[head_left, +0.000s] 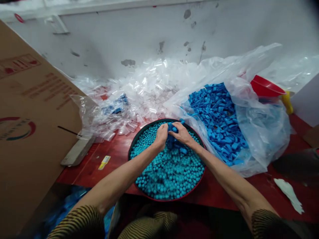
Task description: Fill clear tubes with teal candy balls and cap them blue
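My left hand (162, 134) and my right hand (181, 133) meet over a round tub (130, 151) filled with small turquoise balls (169, 181). Both hands are closed with their fingertips on a small blue plastic piece (170, 127), whose exact kind I cannot make out. More blue pieces (183, 150) lie on the balls just below my hands. To the right, an open clear plastic bag (261, 142) holds a heap of similar blue plastic pieces (216, 113).
Many small clear plastic bags (149, 86) are piled behind the tub on the red table (87, 177). A large cardboard box (30, 126) stands at the left. A red bowl-like item (266, 87) and a white crumpled piece (289, 194) are on the right.
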Available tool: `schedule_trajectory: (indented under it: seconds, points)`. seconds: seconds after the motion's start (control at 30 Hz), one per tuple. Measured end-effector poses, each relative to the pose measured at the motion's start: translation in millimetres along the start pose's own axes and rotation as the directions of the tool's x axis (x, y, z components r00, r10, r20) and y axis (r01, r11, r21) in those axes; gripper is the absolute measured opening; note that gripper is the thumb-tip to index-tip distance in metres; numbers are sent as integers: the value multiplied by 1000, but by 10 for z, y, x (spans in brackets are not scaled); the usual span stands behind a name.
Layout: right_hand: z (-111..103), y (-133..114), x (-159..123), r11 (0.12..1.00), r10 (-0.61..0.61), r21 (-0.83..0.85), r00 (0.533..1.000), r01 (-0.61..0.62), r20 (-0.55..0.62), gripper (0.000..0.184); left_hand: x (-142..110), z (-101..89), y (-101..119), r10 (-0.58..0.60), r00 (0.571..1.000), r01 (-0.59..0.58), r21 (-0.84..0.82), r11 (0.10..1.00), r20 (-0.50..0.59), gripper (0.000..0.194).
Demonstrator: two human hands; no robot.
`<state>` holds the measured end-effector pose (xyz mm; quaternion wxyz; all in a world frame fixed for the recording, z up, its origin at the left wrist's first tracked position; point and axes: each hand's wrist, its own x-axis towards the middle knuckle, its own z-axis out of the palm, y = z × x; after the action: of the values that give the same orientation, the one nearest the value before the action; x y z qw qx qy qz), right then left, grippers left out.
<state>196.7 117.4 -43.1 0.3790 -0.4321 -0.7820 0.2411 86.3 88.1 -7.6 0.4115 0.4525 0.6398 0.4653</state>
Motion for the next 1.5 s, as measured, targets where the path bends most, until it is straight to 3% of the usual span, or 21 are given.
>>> schedule_trajectory:
  seconds: [0.1, 0.23, 0.3, 0.37, 0.53, 0.63, 0.73, 0.87, 1.03, 1.13, 1.23, 1.37, 1.43, 1.5]
  points:
    - [-135, 100, -49, 995, 24, -97, 989, -10, 144, 48, 22, -222, -39, 39, 999, -38, 57, 998, -15, 25]
    - [-403, 59, -148, 971, 37, -239, 986, 2, 162, 36, -52, -595, -136, 71, 995, -63, 109, 992, -73, 27]
    - [-480, -25, -195, 968, -7, -242, 972, 65, 235, 30, -156, -775, -237, 105, 990, -87, 171, 981, -98, 27]
    - [-472, -146, -224, 969, -72, -194, 928, 152, 365, 26, -286, -906, -344, 151, 984, -119, 284, 951, -94, 27]
    - [-138, -430, -210, 930, -200, -108, 729, 352, 654, 34, -530, -1012, -475, 177, 980, -198, 514, 834, 91, 28]
    - [50, -452, -174, 934, -161, -118, 691, 338, 705, 29, -561, -1036, -478, 160, 964, -259, 606, 752, 214, 29]
    - [124, -413, -175, 930, -140, -153, 710, 333, 690, 13, -528, -1071, -494, 198, 940, -332, 620, 711, 276, 28]
    - [150, -425, -226, 897, -96, -278, 766, 343, 635, 17, -426, -1054, -534, 257, 911, -408, 611, 679, 323, 29]
    - [223, -504, -238, 846, 50, -444, 786, 295, 616, 18, -306, -968, -556, 177, 889, -418, 589, 691, 423, 30]
    - [242, -512, -211, 851, 80, -460, 805, 252, 588, 14, -258, -956, -560, 179, 885, -422, 577, 700, 430, 35]
    - [192, -508, -158, 917, 74, -372, 856, 143, 511, 16, -221, -938, -534, 226, 872, -453, 540, 710, 435, 39]
    - [89, -546, -66, 991, 87, -126, 904, -38, 418, 19, -193, -856, -433, 316, 853, -492, 435, 754, 415, 38]
    - [46, -575, -17, 991, 125, -7, 900, -134, 417, 22, -189, -823, -385, 339, 848, -488, 348, 800, 408, 31]
    - [1, -591, 40, 970, 167, 81, 866, -231, 471, 24, -184, -818, -364, 339, 852, -463, 275, 842, 398, 26]
